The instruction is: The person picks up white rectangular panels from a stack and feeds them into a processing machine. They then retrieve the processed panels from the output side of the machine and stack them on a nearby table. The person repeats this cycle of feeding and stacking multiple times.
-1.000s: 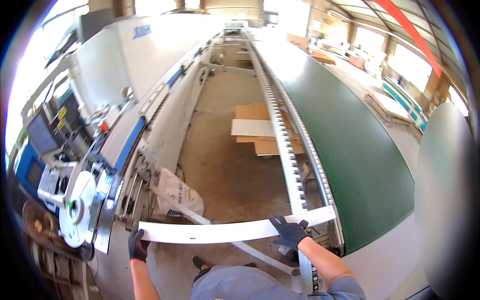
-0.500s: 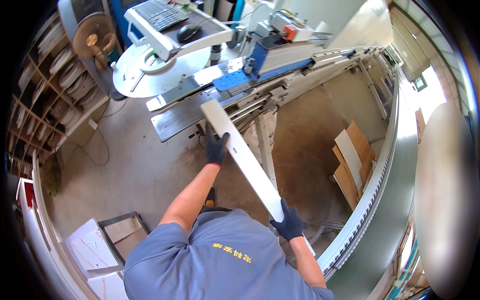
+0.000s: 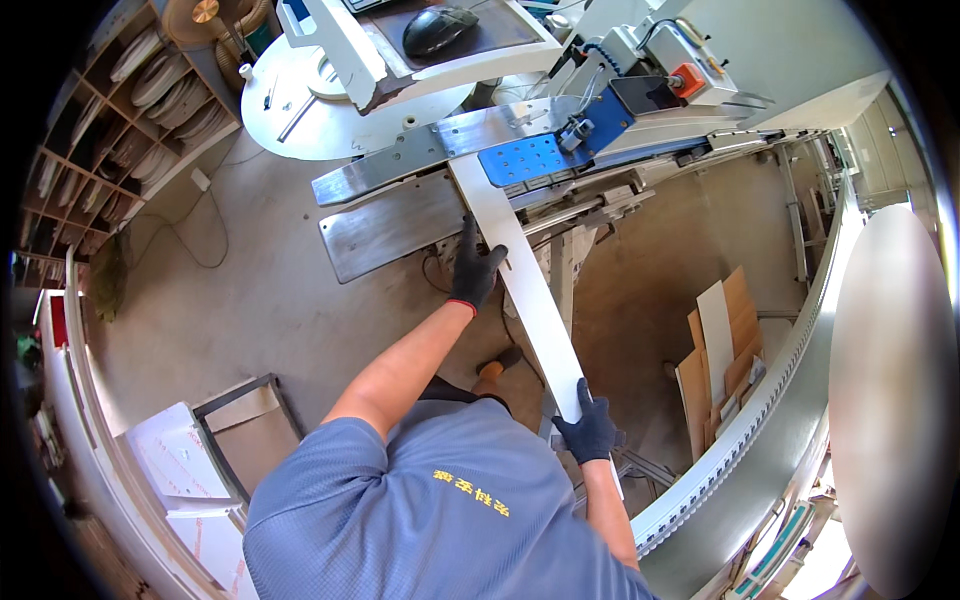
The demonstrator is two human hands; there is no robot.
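A long, narrow white panel slants between both my dark-gloved hands. My left hand grips its left edge toward the far end, thumb on top. Closer to my body, my right hand is closed on the near part, where the sleeve end of the panel passes beyond it. The panel's far end lies over the steel infeed plate of a machine, against the perforated blue plate. Fingers beneath the panel are hidden.
A control stand with a black mouse overhangs a round white table. The machine carries an orange-red button. At right, a curved-looking conveyor runs past leaning board offcuts. Shelves stand far left.
My hands have carried the panel forward and slightly right. Its far end has come from the steel plate's front edge onto the machine, beside the blue plate.
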